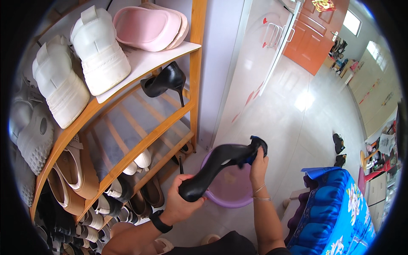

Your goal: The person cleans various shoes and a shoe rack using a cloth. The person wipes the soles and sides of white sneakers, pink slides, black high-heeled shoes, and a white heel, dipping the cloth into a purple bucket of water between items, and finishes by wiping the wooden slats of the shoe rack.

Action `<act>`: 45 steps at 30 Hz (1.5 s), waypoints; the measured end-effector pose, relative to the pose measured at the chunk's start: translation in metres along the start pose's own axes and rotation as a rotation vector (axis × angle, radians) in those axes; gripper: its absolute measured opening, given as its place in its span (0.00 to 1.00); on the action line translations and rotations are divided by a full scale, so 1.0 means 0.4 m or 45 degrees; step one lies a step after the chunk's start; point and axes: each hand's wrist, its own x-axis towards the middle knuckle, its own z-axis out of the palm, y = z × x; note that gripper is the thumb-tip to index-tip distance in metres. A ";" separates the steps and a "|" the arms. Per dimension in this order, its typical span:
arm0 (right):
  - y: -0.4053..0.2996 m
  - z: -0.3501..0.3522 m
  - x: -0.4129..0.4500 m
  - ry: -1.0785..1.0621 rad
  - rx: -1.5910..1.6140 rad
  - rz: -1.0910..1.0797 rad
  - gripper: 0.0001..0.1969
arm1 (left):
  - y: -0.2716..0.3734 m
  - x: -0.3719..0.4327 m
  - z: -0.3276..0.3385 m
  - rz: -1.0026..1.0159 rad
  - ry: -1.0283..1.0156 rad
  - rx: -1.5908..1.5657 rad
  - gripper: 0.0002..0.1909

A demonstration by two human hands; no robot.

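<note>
A black high-heeled pump (pixel 210 172) is held up in front of me, tilted, with its thin heel pointing away. My left hand (pixel 183 202) grips it around the back of the heel. At the toe end, my right hand (pixel 259 162) holds a dark blue-black cloth (pixel 255 148) against the shoe. Beneath the shoe stands a purple plastic basin (pixel 231 191) on the floor, with what looks like water in it. Another black stiletto pump (pixel 165 81) rests on the rack to the left, near the upright post.
A wooden shoe rack (pixel 140 140) carrying several pairs fills the left side, with white sneakers (pixel 100 54) and pink clogs (pixel 146 28) on top. Blue floral fabric (pixel 331 210) covers furniture at right. Black shoes (pixel 338 143) lie on the tiled floor near an orange door (pixel 314 35).
</note>
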 end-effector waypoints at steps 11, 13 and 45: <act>-0.040 0.144 -0.235 -0.562 0.436 0.075 0.22 | 0.001 0.035 0.004 0.209 -0.016 0.149 0.28; -0.015 0.101 -0.283 -0.790 -0.270 -0.304 0.24 | 0.018 0.046 -0.004 0.322 -0.017 0.205 0.28; 0.090 0.181 -0.224 -0.399 1.761 1.101 0.14 | -0.007 -0.090 -0.035 -0.452 0.078 -0.928 0.32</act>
